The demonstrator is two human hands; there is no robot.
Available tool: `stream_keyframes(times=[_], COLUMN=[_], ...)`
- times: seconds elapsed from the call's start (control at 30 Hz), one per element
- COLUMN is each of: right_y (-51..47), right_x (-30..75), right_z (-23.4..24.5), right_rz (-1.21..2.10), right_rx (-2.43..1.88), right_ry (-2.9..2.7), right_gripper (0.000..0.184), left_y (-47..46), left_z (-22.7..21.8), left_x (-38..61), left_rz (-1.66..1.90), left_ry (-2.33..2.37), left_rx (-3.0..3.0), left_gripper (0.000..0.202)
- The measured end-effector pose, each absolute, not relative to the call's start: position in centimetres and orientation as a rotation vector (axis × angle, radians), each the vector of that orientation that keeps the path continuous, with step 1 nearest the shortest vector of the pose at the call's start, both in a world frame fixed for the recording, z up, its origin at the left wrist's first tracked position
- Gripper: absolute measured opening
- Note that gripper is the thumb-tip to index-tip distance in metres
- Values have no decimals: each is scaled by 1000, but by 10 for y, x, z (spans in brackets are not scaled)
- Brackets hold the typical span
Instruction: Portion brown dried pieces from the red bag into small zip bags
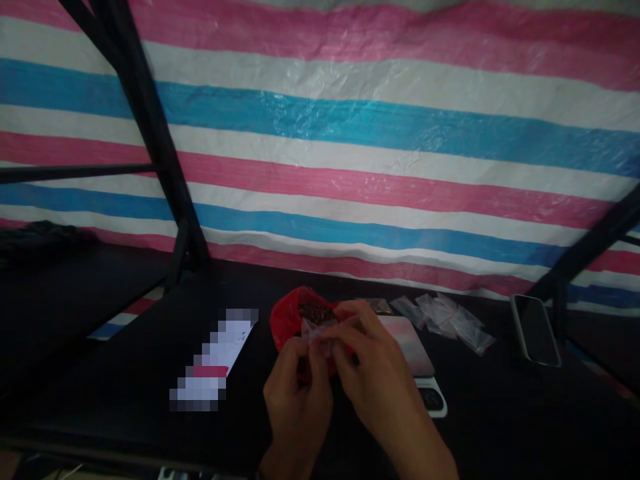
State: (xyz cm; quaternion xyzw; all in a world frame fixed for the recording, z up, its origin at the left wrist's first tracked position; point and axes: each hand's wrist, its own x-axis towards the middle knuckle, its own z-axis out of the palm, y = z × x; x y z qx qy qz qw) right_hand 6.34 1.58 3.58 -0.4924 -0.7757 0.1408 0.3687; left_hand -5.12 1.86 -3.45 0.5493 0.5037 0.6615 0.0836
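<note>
My left hand (296, 393) and my right hand (376, 373) meet over a dark table (125, 373), fingers pinched together on a small clear plastic bag (317, 331). Just behind them lies an open red plastic bag (285, 317) with dark brown bits (315, 311) inside. A small scale (417, 363) with a pale pinkish top sits under and to the right of my right hand.
Several small clear plastic bags (443, 317) lie scattered at the back right. A phone (536, 330) lies face up farther right. A blurred-out paper (215, 360) rests left of the hands. Black frame bars (150, 133) and a striped tarp (380, 133) stand behind.
</note>
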Motion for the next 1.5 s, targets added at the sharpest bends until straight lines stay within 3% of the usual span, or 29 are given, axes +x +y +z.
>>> stream_keyframes(times=[0.27, 0.37, 0.43, 0.63, 0.83, 1.07, 1.3, 1.5], right_y=[15, 14, 13, 11, 13, 15, 54, 82], right_x=[63, 72, 78, 87, 82, 82, 82, 68], right_z=[39, 39, 40, 44, 43, 38, 18, -19], right_rz=[546, 684, 797, 845, 895, 941, 612, 510], right_rx=[-1335, -1220, -1162, -1263, -1295, -1331, -1498, -1764], right_ry=[-2082, -2058, -2061, -2077, -2085, -2086, -1918, -1989], right_gripper=[52, 46, 45, 42, 35, 38, 36, 19], left_y=[6, 0, 3, 17, 16, 21, 23, 25], left_z=[-23, -24, -29, -53, -61, -74, -61, -58], left_x=[-71, -77, -79, -79, -83, -91, -107, -109], left_rz=[2043, 1723, 1495, 1352, 1301, 1230, 1228, 1116], left_ry=[1326, 1404, 1336, 1257, 1289, 1314, 1565, 1689], left_rx=[2161, 2370, 2467, 2388, 2378, 2166, 1737, 1632], left_gripper=[16, 60, 75, 54, 63, 44, 40, 44])
